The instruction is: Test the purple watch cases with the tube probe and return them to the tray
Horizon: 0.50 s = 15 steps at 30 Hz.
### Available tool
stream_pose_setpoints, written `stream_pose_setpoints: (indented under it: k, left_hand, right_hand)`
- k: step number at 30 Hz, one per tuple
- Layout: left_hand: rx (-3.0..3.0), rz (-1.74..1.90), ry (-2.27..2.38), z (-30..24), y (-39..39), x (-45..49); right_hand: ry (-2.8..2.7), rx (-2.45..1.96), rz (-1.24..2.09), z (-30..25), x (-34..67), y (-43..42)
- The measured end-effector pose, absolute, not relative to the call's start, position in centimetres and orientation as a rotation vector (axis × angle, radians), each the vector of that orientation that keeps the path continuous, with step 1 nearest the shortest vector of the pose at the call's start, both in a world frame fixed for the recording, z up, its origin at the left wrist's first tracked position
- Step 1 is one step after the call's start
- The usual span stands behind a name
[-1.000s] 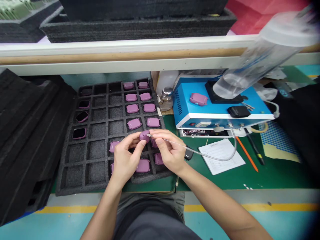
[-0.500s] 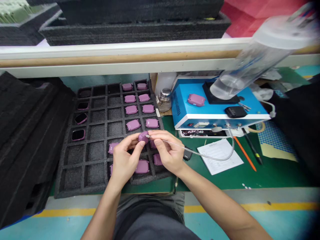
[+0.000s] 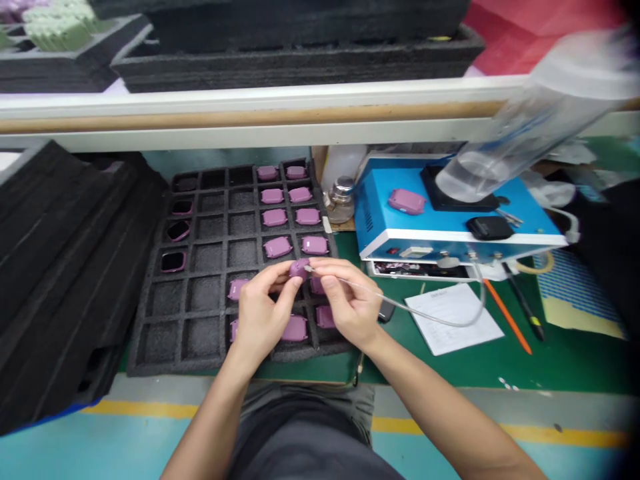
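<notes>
Holding a purple casing (image 3: 298,270), apparently against the tube tip (image 3: 309,269).

A green desk (image 3: 575,353) is stretching across the scene. On its far side a white-edged shelf (image 3: 200,140) is running left to right, a wooden strip (image 3: 240,117) lining it. Nearer, a yellow stripe (image 3: 160,411) is crossing the turquoise floor (image 3: 120,443).

The person's bare left forearm (image 3: 213,407) and right forearm (image 3: 440,407) slant inward on either side of the torso (image 3: 300,440); the left hand (image 3: 265,307) and right hand (image 3: 355,303) come close together ahead, backs turned outward; each thumb (image 3: 288,297) presses toward curled fingers (image 3: 345,269) in a pinch.
</notes>
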State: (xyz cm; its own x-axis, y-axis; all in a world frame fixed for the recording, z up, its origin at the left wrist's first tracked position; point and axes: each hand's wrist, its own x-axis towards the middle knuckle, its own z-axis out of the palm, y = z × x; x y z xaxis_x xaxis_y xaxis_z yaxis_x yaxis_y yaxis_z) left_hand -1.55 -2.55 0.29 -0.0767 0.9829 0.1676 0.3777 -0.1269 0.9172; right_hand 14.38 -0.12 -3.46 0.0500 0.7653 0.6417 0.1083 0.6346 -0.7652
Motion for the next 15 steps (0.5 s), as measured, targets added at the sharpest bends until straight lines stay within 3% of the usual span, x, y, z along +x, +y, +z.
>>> stream_pose_setpoints:
  k: [6,11,15]
  left_hand:
    - [1.992,0.869,1.925,3.6,-1.1,-6.9]
    - [2.243,0.44,1.775,3.7,2.6,-10.8]
    - [2.291,0.518,1.891,3.3,1.3,-13.0]
  right_hand:
    - [-1.345,-0.802,0.651,-4.8,14.5,-1.0]
    - [-1.361,-0.844,0.673,-5.1,14.4,-1.3]
    - [-1.333,-0.86,0.659,-4.9,14.3,-1.5]
